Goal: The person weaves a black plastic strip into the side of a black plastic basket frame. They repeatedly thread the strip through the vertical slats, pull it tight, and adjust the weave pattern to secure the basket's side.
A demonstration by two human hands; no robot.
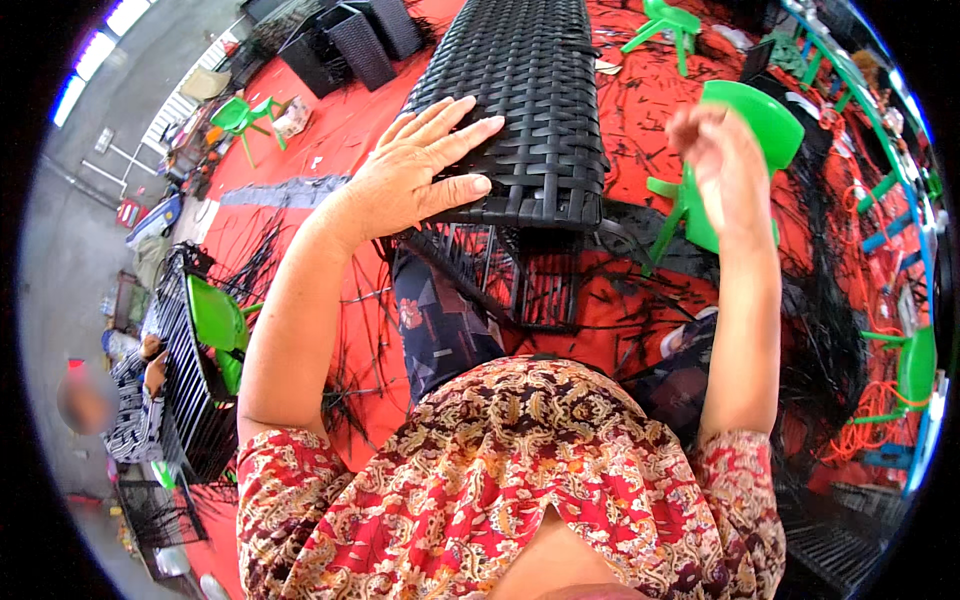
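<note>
A long piece of black wicker furniture point(525, 90), woven from flat strips over a frame, stretches away in front of me. My left hand point(425, 165) lies on the left side of its near end, open, fingers spread over the weave. Below that end, the frame's bare black bars point(545, 290) show. Off to the right, apart from the wicker, my right hand point(725, 165) is raised in front of a green plastic chair point(765, 120). Motion smears its fingers, which look bent; whether they hold a strip cannot be made out.
Black strip scraps litter the red floor covering point(380, 300). Dark strands point(825, 340) heap up at the right. More green chairs point(680, 25) stand around, and woven black pieces point(360, 45) sit at the far left. A person point(135, 405) is beside a black slatted frame point(200, 400).
</note>
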